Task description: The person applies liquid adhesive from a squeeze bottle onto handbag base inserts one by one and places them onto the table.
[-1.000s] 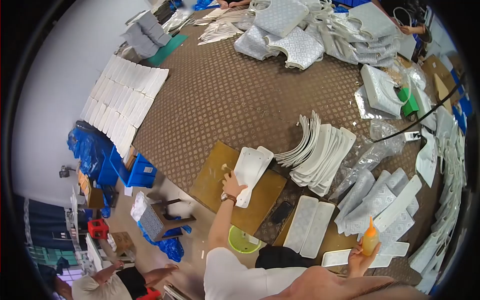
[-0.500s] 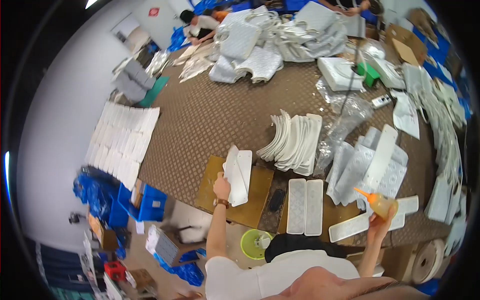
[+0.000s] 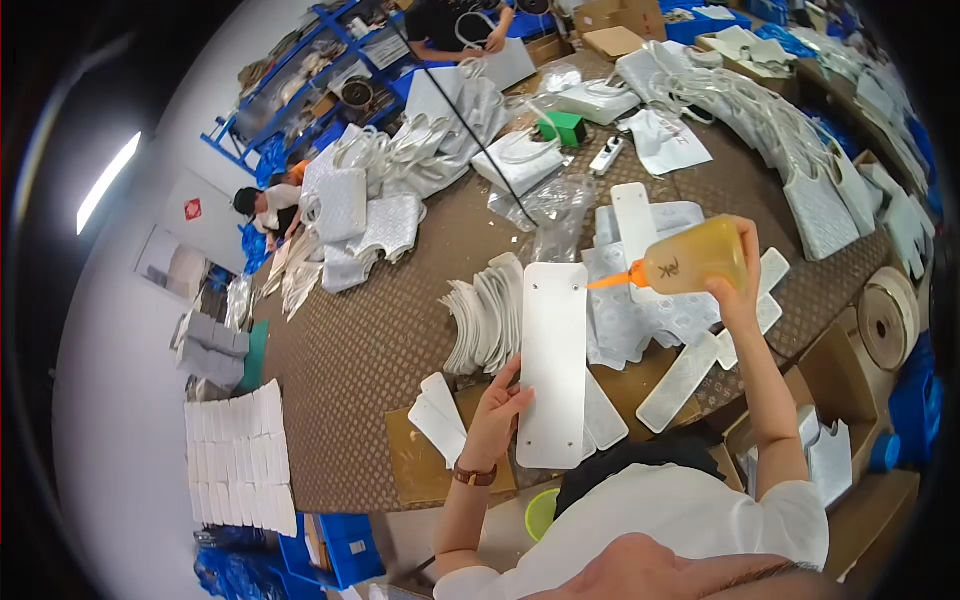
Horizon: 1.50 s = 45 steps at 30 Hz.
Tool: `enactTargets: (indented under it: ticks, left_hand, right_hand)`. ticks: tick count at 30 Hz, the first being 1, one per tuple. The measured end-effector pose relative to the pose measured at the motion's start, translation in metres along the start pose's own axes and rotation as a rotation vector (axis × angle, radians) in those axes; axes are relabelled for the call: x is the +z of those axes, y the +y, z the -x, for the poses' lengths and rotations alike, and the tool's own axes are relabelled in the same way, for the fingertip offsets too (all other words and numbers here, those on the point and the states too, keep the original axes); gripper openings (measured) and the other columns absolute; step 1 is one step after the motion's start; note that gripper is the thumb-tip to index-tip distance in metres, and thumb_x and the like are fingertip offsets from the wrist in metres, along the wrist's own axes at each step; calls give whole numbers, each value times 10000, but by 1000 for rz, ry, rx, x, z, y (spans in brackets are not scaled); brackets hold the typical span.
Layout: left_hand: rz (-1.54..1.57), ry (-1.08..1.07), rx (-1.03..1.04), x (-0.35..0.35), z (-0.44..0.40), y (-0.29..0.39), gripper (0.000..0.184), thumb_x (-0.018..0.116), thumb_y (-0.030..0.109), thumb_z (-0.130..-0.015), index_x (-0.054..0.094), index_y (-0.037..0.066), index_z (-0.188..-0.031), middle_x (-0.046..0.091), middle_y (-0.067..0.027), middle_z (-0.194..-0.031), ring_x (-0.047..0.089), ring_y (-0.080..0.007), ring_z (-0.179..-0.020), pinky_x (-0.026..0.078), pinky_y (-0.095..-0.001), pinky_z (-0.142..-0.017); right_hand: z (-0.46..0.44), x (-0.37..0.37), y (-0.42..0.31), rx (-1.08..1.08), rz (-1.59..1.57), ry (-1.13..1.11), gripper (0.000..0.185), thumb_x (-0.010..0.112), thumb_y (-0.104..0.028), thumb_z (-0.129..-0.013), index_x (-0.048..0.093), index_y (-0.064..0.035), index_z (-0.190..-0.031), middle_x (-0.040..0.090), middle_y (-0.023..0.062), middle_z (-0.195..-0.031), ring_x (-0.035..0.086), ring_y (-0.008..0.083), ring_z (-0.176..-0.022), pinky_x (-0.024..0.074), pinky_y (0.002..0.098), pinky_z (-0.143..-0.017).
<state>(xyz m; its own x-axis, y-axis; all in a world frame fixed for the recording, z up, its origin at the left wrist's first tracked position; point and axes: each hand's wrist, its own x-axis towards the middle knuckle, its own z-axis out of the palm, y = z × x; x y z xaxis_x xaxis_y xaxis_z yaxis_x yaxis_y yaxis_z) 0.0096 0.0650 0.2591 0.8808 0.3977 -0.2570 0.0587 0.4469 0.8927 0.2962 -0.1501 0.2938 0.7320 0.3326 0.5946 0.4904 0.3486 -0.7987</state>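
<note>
- Raised since earlier: flat white rectangular panel [image 3: 553,365], clamped in our left hand [image 3: 499,412].
- At its two o'clock, our right hand [image 3: 741,288] clasps an orange-nozzled yellow bottle [image 3: 695,260].

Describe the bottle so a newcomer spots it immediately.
Start at the brown patterned table, then the white panel in the left hand. Right of it, the right hand holds the bottle sideways. Amber body and orange nozzle set it apart from the pale pieces nearby.
</note>
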Motion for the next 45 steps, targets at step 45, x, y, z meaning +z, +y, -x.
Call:
enactTargets:
  ticks: [45]
  left_hand:
    - [72,-115,-101,57,-18,25,464,450,123,-973,333,124,-1421,553,-26,-1258,578,-118,-1073,499,-284,-876]
  right_hand:
    - [-3,-5,15,451,-488,115,606,649,-458,-820,446,-52,-1221,551,65,-1130,561,172,-1004,477,311,-844]
